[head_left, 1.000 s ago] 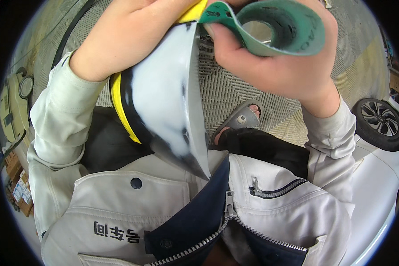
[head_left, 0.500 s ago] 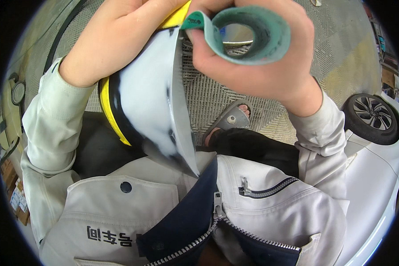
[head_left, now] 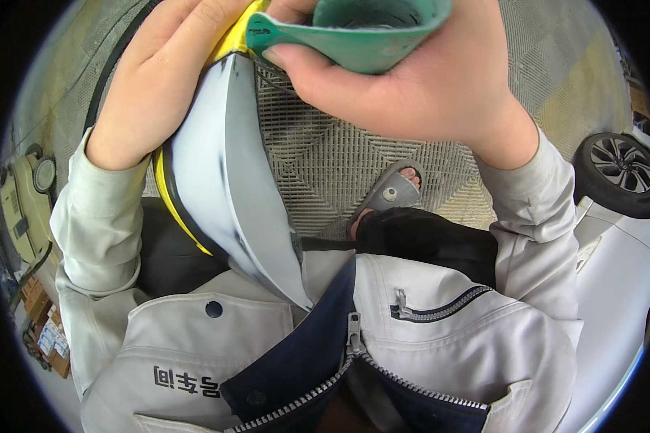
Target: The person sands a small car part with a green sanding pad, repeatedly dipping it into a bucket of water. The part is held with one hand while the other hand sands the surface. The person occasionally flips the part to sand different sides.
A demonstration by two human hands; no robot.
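Observation:
My left hand grips the top of a long curved part, coated pale grey with dark patches and edged with yellow tape. The part slants down to the front of my jacket. My right hand holds a curled green sheet, with dark marks on it, and its thumb presses the sheet's flap near the part's taped top end. Some of my left fingertips are out of frame.
Below is a textured grate floor with my sandaled foot. A wheel sits on a white car panel at the right. Pale equipment and cardboard boxes line the left edge.
The curved part has turned, showing more of its grey side face. The green sheet has shifted left and tipped, so its round opening shows less. My left hand is a little lower.

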